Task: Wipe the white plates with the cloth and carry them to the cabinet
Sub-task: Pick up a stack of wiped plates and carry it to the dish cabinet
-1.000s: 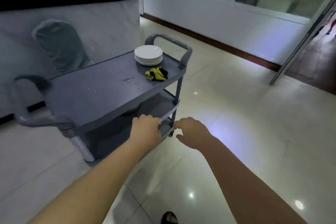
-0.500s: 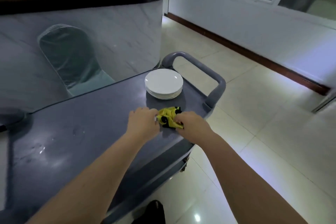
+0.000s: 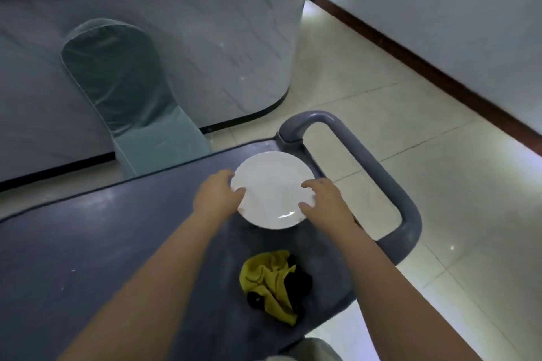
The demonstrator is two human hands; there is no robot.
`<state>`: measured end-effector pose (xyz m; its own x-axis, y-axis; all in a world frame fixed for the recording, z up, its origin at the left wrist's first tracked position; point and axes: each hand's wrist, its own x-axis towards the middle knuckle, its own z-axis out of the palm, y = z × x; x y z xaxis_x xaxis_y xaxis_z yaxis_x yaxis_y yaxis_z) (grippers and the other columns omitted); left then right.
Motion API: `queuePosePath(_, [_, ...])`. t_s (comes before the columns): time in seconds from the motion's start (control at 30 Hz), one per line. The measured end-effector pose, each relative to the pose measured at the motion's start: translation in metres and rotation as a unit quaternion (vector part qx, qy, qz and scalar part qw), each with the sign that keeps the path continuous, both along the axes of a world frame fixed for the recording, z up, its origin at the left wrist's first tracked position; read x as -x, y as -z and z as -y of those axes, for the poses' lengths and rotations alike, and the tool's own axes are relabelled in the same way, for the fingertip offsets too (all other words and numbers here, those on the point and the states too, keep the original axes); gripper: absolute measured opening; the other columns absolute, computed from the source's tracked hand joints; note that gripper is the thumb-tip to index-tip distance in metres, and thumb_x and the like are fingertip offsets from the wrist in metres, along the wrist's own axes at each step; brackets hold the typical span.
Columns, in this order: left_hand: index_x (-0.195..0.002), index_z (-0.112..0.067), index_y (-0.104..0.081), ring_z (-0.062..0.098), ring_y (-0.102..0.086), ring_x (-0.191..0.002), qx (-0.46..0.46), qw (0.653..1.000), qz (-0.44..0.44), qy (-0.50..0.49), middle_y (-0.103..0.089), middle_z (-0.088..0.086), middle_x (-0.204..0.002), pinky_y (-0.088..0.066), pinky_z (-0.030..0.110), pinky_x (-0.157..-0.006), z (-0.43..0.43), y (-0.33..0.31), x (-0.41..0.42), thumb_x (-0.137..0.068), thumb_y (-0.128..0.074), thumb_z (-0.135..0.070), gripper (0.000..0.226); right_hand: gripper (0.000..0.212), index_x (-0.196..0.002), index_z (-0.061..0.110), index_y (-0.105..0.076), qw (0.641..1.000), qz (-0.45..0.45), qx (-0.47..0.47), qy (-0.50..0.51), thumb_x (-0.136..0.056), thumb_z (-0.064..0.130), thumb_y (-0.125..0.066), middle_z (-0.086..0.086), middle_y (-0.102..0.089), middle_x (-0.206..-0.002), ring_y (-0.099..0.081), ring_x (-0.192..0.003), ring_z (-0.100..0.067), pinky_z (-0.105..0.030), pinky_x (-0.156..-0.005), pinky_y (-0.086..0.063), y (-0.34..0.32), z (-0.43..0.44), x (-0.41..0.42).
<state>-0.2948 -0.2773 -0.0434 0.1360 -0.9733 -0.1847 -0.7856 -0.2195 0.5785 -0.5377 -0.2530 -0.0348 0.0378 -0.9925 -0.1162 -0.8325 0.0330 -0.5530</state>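
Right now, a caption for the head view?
The left hand and right hand grip a white plate by its rim at the grey cart; yellow cloth lies nearby.

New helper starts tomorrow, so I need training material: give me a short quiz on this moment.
1. True or false: the yellow cloth lies on the grey cart, touched by neither hand.
2. The left hand and right hand both grip: A) the cloth, B) the white plates, C) the cart.
3. Fill in: the cloth lies ____ the person than the plates.
Key: 1 true; 2 B; 3 nearer.
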Motion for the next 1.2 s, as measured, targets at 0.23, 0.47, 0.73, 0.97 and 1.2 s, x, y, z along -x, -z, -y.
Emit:
queuePosePath(0.23, [-0.124,-0.008,-0.059,0.033,-0.066,-0.101,-0.225,0.83,-0.44,-0.259,-0.071,0.01,-0.108,-0.053,0.05,-0.089,0.027,0.048,0.009,-0.085,-0.07,-0.038,0.05,0.076,-0.143,0.017,-0.036,0.941,0.244,-0.185,0.144,-0.08,0.032,-0.077,-0.005,-0.043,-0.143,-0.05,-0.118,-0.022,-0.035,-0.093,-0.046,0.042,0.072,0.046])
queuePosePath(0.47, [-0.117,-0.021,-0.071,0.029,-0.062,-0.115,-0.226,0.736,-0.603,-0.209,-0.065,0.01,-0.127,-0.047,0.05,-0.093,0.02,0.077,-0.007,-0.087,-0.047,-0.062,0.056,0.054,-0.127,0.006,-0.053,0.839,0.417,-0.319,0.139,-0.081,0.021,-0.076,-0.011,-0.066,-0.12,-0.071,-0.096,-0.026,-0.036,-0.077,-0.059,0.066,0.097,0.056])
queuePosePath(0.73, [-0.119,-0.017,-0.067,0.028,-0.066,-0.108,-0.244,0.765,-0.552,-0.224,-0.069,0.009,-0.118,-0.054,0.041,-0.077,0.029,0.074,-0.006,-0.075,-0.057,-0.062,0.063,0.032,-0.115,0.01,-0.064,0.819,0.464,-0.326,0.091,-0.085,0.017,-0.073,-0.003,-0.073,-0.109,-0.07,-0.099,-0.021,-0.027,-0.075,-0.057,0.064,0.101,0.064])
queuePosePath(0.97, [-0.119,-0.016,-0.064,0.031,-0.063,-0.111,-0.249,0.767,-0.529,-0.264,-0.071,0.01,-0.114,-0.052,0.048,-0.091,0.037,0.072,0.002,-0.087,-0.061,-0.05,0.047,0.034,-0.116,0.011,-0.061,0.837,0.439,-0.285,0.157,-0.086,0.022,-0.071,-0.005,-0.07,-0.11,-0.071,-0.093,-0.019,-0.031,-0.076,-0.058,0.062,0.095,0.05])
queuePosePath(1.2, [-0.118,-0.017,-0.064,0.033,-0.065,-0.107,-0.205,0.765,-0.552,-0.262,-0.072,0.01,-0.111,-0.05,0.05,-0.094,0.031,0.057,0.002,-0.076,-0.065,-0.054,0.056,0.033,-0.115,0.01,-0.061,0.846,0.446,-0.249,0.152,-0.084,0.017,-0.072,-0.008,-0.07,-0.108,-0.07,-0.094,-0.026,-0.039,-0.082,-0.058,0.045,0.094,0.038])
